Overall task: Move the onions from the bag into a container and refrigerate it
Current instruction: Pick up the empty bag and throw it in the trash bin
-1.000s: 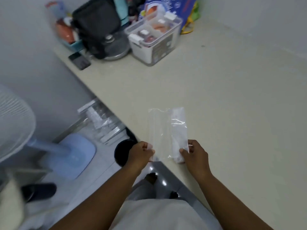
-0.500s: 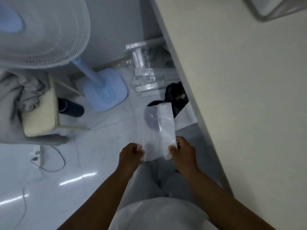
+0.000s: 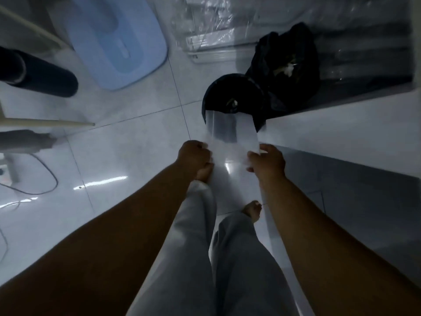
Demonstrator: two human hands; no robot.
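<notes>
Hands, left hand (image 3: pixel 195 153) and right hand (image 3: pixel 266 160), are pinching an empty clear bag (image 3: pixel 231 135) by its edges above the black bin (image 3: pixel 232 96); seemingly discarding, needing release over it. Onions unseen.

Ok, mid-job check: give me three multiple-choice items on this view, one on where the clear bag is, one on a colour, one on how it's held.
1. Where is the clear plastic bag?
A. Flat on the counter
B. Held in the air in front of the black bin
C. Inside a fridge

2. What colour is the fan base on the floor?
A. Light blue
B. Red
C. Green

3. How is the bag held?
A. By the left hand alone
B. By nobody
C. By both hands, one at each side

Key: 1 B, the bag's far end overlaps the bin's dark opening. 2 A, the base is pale blue against white tiles. 3 C, the left hand and right hand each pinch a side.
</notes>
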